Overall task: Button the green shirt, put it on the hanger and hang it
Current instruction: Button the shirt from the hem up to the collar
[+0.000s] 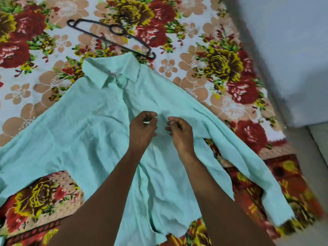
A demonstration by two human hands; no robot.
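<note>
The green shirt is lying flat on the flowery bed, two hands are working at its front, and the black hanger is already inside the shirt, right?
Not quite. The head view shows the black hanger lying on the flowery bed beyond the collar, outside the green shirt. The rest is right: the left hand and right hand work at its front.

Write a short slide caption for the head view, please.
Both hands, left and right, work at the green shirt placket; hanger lies beyond.

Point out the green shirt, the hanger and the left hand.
green shirt [85, 125]: head view, chest panel.
hanger [99, 37]: head view, lower bar.
left hand [142, 130]: head view, back of hand.
</note>
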